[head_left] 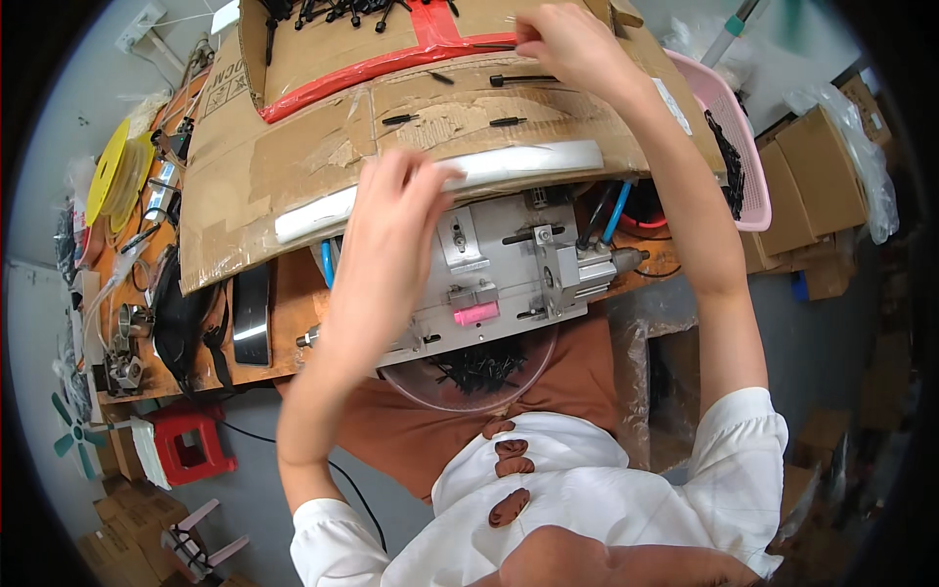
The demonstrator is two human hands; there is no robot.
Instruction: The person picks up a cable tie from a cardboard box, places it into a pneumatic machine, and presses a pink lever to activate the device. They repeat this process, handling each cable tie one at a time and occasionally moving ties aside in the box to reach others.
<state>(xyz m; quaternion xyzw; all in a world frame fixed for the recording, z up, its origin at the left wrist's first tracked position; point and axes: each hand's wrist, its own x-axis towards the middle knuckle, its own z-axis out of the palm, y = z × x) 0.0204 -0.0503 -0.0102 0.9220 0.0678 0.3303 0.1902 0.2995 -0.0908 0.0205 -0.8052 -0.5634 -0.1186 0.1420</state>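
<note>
Thin black part (494, 46) is showing at the fingers of the right hand (569, 44), beyond the white strip (533, 164); whether they are gripping it, I cannot tell. Over the strip, the left hand (393, 207) is blurring, fingers half-curled, their hold unclear too. Just beyond the strip, small black pieces (507, 122) are lying on cardboard (313, 147); on its near side, a metal fixture (504, 254) is carrying a pink piece (476, 314)

Left hand (396, 201) blurred, black parts (380, 25) cut off at top.
</note>
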